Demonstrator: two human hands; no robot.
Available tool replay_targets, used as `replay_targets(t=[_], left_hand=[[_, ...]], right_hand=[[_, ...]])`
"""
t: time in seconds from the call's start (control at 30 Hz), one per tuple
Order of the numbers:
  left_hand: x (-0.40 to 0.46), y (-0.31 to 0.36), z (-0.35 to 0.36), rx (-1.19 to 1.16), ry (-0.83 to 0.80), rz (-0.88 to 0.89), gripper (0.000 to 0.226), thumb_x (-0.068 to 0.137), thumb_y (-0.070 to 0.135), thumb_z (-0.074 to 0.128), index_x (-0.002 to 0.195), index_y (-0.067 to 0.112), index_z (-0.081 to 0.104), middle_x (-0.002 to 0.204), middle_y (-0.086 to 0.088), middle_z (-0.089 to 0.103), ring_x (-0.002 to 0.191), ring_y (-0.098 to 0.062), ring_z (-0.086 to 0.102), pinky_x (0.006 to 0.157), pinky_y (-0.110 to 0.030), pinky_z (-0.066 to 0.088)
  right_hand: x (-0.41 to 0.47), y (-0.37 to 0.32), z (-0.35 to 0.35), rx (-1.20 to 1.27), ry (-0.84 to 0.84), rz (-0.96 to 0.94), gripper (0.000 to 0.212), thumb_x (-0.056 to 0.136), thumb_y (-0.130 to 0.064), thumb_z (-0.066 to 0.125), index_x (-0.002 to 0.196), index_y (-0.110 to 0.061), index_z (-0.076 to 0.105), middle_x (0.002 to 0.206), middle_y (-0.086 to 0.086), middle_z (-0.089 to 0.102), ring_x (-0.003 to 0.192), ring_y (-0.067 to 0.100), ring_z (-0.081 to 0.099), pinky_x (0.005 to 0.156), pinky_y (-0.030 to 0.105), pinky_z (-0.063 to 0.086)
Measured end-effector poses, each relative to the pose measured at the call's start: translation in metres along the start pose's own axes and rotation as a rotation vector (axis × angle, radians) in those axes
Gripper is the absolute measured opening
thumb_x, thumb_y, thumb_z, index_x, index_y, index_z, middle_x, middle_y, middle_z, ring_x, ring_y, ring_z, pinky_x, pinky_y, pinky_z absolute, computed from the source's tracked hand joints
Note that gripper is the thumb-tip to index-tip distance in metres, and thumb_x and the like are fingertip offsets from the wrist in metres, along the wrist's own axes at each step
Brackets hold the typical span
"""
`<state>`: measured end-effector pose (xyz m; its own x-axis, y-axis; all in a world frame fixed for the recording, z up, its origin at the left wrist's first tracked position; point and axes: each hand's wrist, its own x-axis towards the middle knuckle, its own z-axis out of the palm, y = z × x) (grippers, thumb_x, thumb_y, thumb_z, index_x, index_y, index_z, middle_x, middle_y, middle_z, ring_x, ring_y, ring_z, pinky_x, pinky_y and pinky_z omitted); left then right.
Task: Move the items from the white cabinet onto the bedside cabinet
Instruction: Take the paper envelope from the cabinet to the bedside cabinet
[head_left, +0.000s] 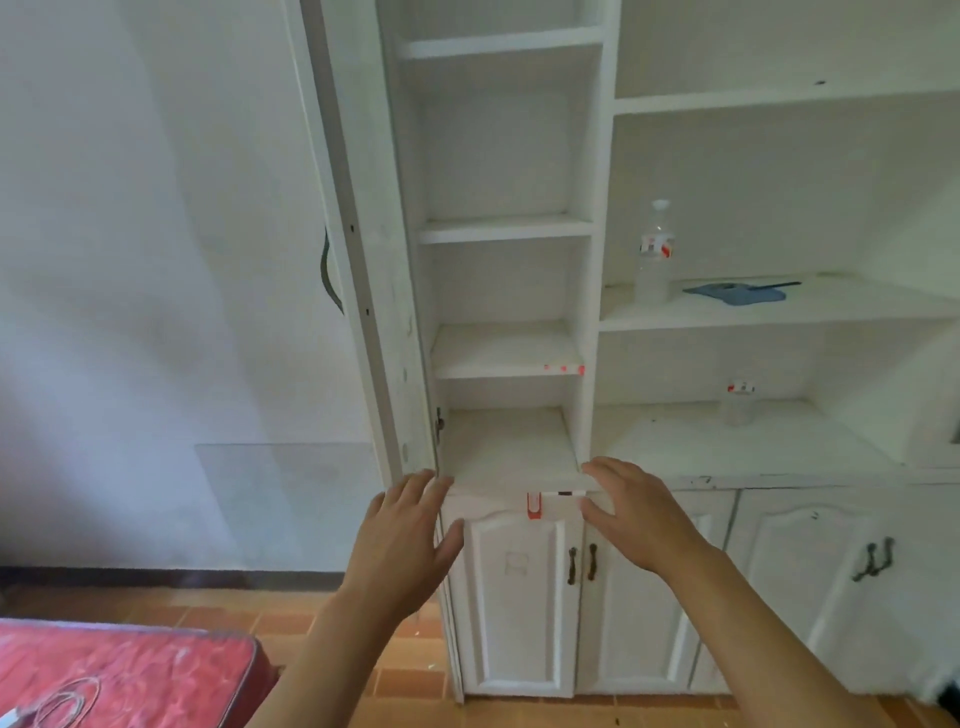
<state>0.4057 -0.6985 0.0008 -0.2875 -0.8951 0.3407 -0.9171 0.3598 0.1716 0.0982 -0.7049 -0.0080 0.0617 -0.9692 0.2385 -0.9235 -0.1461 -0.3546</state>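
Both hands, left hand (402, 540) and right hand (636, 517), reach forward, fingers spread, empty.

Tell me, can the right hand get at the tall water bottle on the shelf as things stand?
Probably yes. The right hand is open and holds nothing, low by the counter edge. The bottle stands upright at the open front of its shelf, up and to the right, with only a blue cloth beside it.

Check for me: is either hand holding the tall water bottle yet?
No, both the left hand and right hand are open and empty, while the tall bottle stands on its shelf.
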Motion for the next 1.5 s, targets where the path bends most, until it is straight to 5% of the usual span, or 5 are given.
replay_targets(t=[0.57,1.5], left_hand=[[0.157,0.073,0.041,-0.109,-0.052,0.320,0.058,0.104,0.055,0.037,0.157,0.032,0.030,0.162,0.006,0.035,0.148,-0.016,0.033,0.121,-0.038,0.031],[0.345,0.529,0.183,-0.179,-0.059,0.591,0.066,0.095,0.060,0.032,0.152,0.028,0.043,0.155,0.001,0.047,0.142,-0.022,0.041,0.114,-0.045,0.038]], right_hand=[[0.015,0.101,-0.056,-0.061,0.166,0.290,0.058,0.105,-0.048,0.049,0.156,-0.024,0.041,0.164,-0.003,0.036,0.151,0.015,0.031,0.125,0.038,0.024],[-0.062,0.515,-0.274,-0.206,0.256,0.537,0.052,0.104,-0.049,0.050,0.148,-0.021,0.049,0.152,-0.001,0.052,0.136,0.022,0.050,0.112,0.035,0.037]])
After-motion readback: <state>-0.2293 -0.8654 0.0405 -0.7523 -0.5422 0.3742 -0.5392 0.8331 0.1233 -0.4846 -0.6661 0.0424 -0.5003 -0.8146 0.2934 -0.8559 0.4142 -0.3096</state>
